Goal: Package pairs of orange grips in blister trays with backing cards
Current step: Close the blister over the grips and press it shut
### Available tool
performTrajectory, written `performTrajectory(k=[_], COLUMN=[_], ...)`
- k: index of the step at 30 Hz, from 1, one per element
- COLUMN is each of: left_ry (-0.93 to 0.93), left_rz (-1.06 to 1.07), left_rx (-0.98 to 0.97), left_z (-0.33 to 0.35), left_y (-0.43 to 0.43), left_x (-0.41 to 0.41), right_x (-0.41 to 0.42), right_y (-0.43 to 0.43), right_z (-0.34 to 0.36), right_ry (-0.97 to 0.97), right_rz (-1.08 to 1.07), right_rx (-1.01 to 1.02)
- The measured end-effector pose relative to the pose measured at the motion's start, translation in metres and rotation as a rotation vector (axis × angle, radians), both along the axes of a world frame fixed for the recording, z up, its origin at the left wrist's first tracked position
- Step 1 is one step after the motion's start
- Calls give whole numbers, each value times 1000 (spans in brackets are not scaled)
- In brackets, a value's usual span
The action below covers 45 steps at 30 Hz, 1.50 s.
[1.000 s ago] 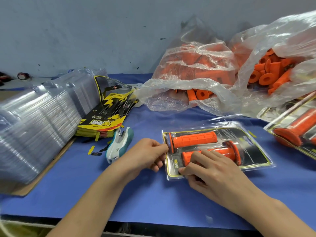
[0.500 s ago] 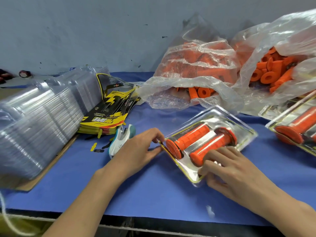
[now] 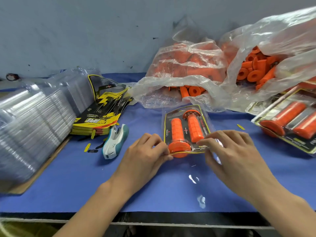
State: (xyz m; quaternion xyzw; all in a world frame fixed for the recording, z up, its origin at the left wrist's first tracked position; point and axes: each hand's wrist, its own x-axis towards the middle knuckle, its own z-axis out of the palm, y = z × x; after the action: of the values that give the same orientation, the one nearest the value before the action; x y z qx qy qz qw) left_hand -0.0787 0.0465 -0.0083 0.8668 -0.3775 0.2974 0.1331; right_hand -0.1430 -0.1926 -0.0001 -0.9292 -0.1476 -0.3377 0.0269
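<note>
A clear blister tray (image 3: pixel 186 129) with a black-and-yellow backing card holds two orange grips (image 3: pixel 177 132) side by side, lying lengthwise away from me on the blue mat. My left hand (image 3: pixel 145 156) pinches its near left corner. My right hand (image 3: pixel 232 154) pinches the near right edge with curled fingers. The near flange of one grip pokes out at the tray's near end.
Stacked empty blister trays (image 3: pixel 30 127) fill the left. A pile of backing cards (image 3: pixel 100 117) and a white-teal stapler (image 3: pixel 115 141) lie beside them. Two plastic bags of orange grips (image 3: pixel 188 74) stand behind. Finished packs (image 3: pixel 287 124) lie at the right. Table edge (image 3: pixel 153 214) is close.
The pack has been turned from lying crosswise, through a diagonal, to pointing away from me. Both hands have shifted to its near end.
</note>
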Motion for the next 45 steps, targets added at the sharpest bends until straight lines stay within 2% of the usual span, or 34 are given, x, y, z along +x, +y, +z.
performTrajectory(k=[4, 7, 10, 15, 23, 30, 36, 45], left_ry=[0, 41, -7, -132, -72, -116, -104, 24], left_rz=[-45, -65, -49, 38, 139, 24, 24, -111], left_rx=[15, 23, 49, 52, -15, 57, 50, 35], left_z=[1, 1, -2, -10, -12, -8, -6, -4], left_y=[-3, 1, -4, -30, -47, -30, -34, -28], left_x=[1, 3, 2, -11, -19, -8, -10, -1], right_x=[4, 10, 12, 14, 14, 12, 9, 11], right_y=[11, 13, 12, 12, 10, -2, 6, 11], right_z=[-11, -10, -9, -12, -14, -12, -14, -12], right_ry=[42, 31, 53, 53, 56, 102, 58, 92], right_rz=[33, 60, 90, 98, 101, 133, 119, 146], right_rx=[-94, -64, 2, 21, -24, 119, -17, 34])
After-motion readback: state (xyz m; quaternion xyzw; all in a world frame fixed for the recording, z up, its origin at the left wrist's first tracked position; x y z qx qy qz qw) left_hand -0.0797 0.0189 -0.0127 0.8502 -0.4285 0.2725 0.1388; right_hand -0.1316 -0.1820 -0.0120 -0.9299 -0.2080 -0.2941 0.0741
